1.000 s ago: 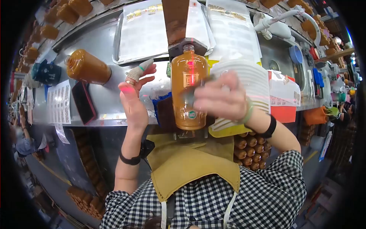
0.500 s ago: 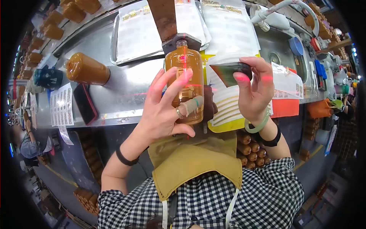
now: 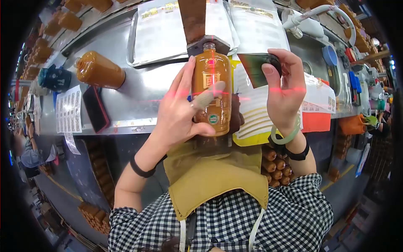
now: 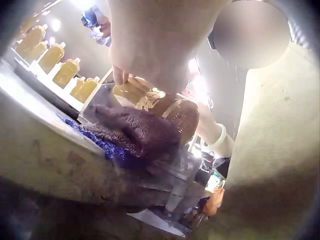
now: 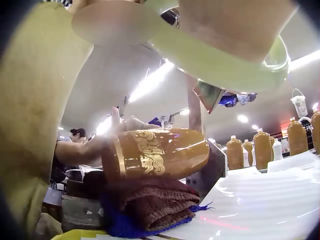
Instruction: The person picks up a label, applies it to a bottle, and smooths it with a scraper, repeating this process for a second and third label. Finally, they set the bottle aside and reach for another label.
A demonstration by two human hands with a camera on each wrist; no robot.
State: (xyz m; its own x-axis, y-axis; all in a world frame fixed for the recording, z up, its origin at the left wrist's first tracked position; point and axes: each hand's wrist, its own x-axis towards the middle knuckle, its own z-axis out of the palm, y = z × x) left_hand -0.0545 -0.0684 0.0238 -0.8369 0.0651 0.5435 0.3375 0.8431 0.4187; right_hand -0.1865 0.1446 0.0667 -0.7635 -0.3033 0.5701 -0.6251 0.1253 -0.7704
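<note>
An amber bottle (image 3: 222, 71) lies with its neck against a dark metal bracket, gold characters and a green round label facing up. My left hand (image 3: 170, 117) rests along its left side, thumb by the base and a covered finger over its front. To the right of the bottle, my right hand (image 3: 286, 90) pinches a dark green wedge-shaped plate (image 3: 257, 69) between thumb and fingers, apart from the bottle. In the right wrist view the bottle (image 5: 177, 152) lies above a folded brown cloth (image 5: 160, 202); gold ornament shows on its side.
Another amber bottle (image 3: 100, 70), a dark teal container (image 3: 54, 78) and a phone (image 3: 95, 109) are on the left. Trays with white sheets (image 3: 157, 38) lie behind; striped strips on yellow (image 3: 252, 117) are at the right. A white faucet (image 3: 321, 11) arches over the sink.
Since one second ago, my left hand has come rightward onto the bottle, and my right hand has moved off it to the right. Since half a second ago, the left fingers have shifted slightly.
</note>
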